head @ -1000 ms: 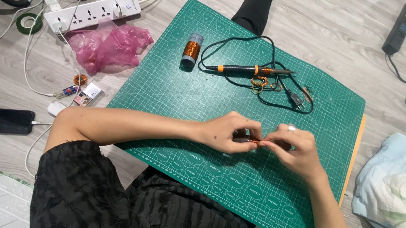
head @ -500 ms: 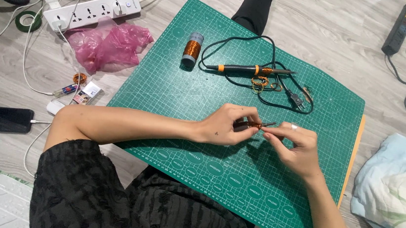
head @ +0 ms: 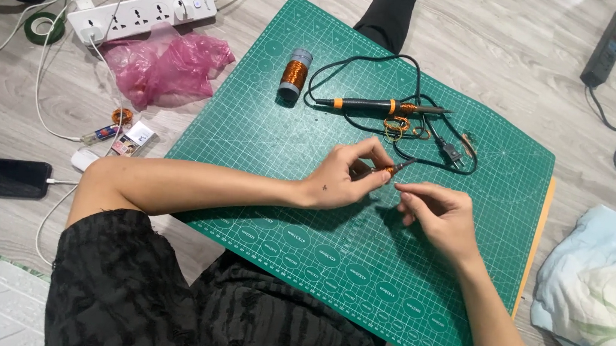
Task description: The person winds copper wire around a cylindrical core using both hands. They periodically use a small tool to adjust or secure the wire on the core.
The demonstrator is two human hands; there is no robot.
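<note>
My left hand rests on the green cutting mat and pinches a small pointed tool with an orange grip, tip aimed right. My right hand sits just right of it, a small gap away, fingers curled and thumb pressed to forefinger. I cannot make out anything between those fingertips. Farther back on the mat lie a soldering iron with its black cord, a few loose copper wire loops and a spool of copper wire.
Left of the mat on the wooden floor: a white power strip, a pink plastic bag, a green tape roll and a black phone on a cable. A black power strip lies far right, a light blue cloth near right.
The hands were joined on the small tool a second ago. My right hand has come off it and drawn slightly down and right, while my left hand keeps hold.
</note>
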